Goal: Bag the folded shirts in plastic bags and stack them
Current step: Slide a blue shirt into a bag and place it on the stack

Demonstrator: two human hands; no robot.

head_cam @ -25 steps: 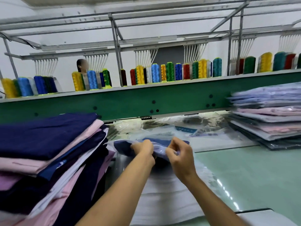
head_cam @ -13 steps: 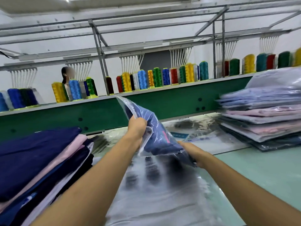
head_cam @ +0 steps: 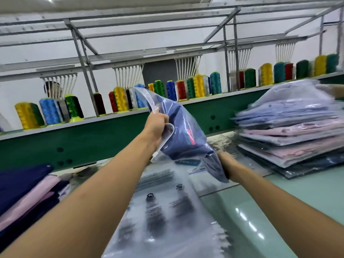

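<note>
Blue shirt (head_cam: 183,127) in bag (head_cam: 146,96), fingers (head_cam: 161,117) gripping both ends.

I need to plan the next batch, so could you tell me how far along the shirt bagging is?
Done: a stack of bagged shirts sits at the right. In hand: the left hand and right hand hold a bagged blue shirt up, not yet stacked. Left: a pile of unbagged shirts waits at the left, with empty bags lying in front.
</note>
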